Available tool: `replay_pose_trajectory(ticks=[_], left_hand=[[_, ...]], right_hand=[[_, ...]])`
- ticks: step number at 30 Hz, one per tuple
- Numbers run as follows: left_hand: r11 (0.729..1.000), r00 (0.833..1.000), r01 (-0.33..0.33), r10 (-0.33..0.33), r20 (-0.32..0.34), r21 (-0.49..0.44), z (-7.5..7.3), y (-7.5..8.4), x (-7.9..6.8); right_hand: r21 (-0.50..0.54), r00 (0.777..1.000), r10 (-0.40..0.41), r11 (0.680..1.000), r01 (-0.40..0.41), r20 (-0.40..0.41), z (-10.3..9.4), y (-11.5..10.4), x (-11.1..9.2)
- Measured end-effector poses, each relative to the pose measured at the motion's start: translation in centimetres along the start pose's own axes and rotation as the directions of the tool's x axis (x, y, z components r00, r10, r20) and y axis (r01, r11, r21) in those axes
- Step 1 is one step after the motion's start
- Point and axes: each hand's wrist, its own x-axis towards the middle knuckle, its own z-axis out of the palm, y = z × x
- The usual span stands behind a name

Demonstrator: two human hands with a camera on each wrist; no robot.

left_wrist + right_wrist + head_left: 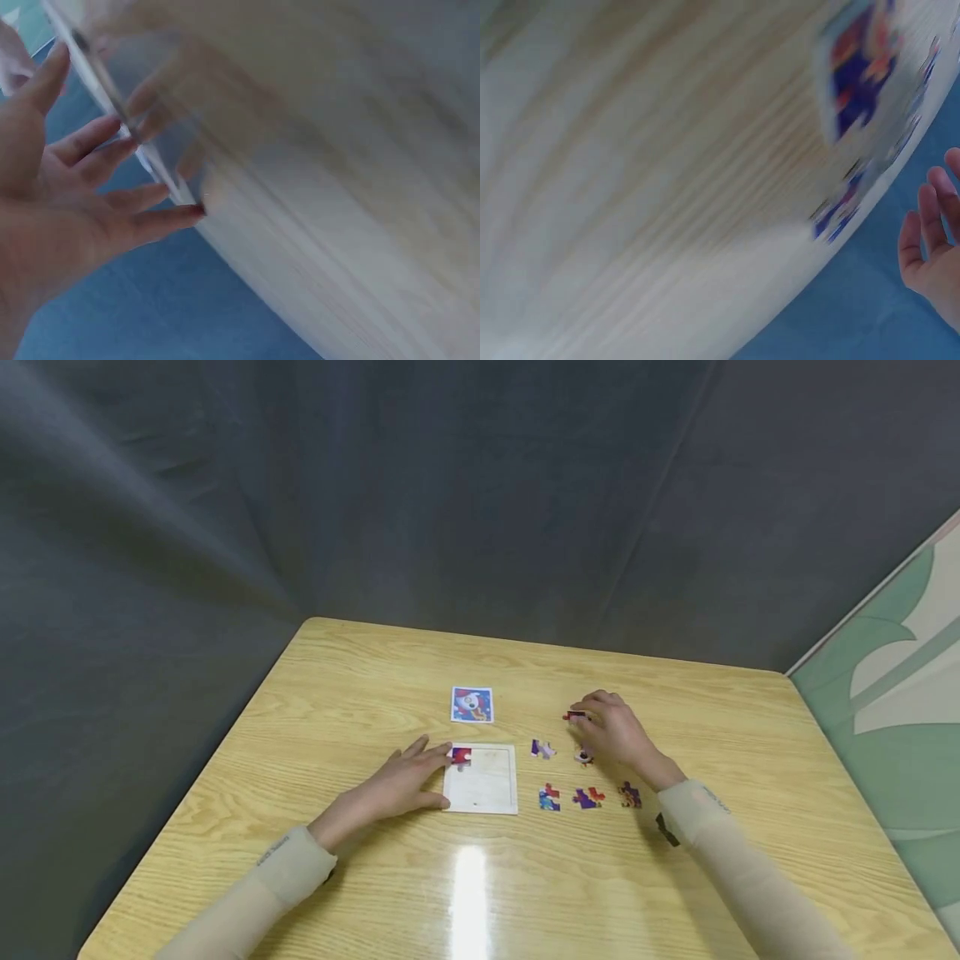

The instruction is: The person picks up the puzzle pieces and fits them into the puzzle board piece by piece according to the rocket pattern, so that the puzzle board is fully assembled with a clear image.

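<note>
A small red puzzle piece is pinched at the fingertips of the right hand, the fingers curled down around it, just above the bench. The grip is narrow and closed on that piece. Under and just beside this hand two loose pieces are seen: a purple-and-white piece to its left and a round-marked piece partly hidden by the palm. Nearer the person, a row of three pieces lies side by side, set apart from one another.

The left hand is laid flat, fingers straight, with the fingertips touching the left edge of the white puzzle tray; nothing is gripped by it. One red-and-blue piece is seated in the tray's upper left corner, right by those fingertips. The rest of the tray is bare.

Beyond the tray, a picture card is placed flat, apart from it.

Wide open wood is left around the group on all sides, the bench edges lying well away from both hands. The wrist views are blurred; in the left one only straight fingers against a thin pale edge can be made out.
</note>
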Motion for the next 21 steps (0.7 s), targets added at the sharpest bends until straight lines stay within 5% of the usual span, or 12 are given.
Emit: replay_pose_trajectory(ticks=[11,21], left_hand=[[0.999,0.997,-0.039,0.038,-0.063,-0.004,0.6,-1.0,0.2],[0.999,0.999,-0.033,0.032,-0.027,-0.029,0.4,-1.0,0.6]], right_hand=[[-0.010,0.988,0.124,0.992,-0.124,0.096,-0.8,2.6,-0.4],[-0.034,0.996,0.043,0.999,-0.041,0.084,-0.4,3.1,0.6]])
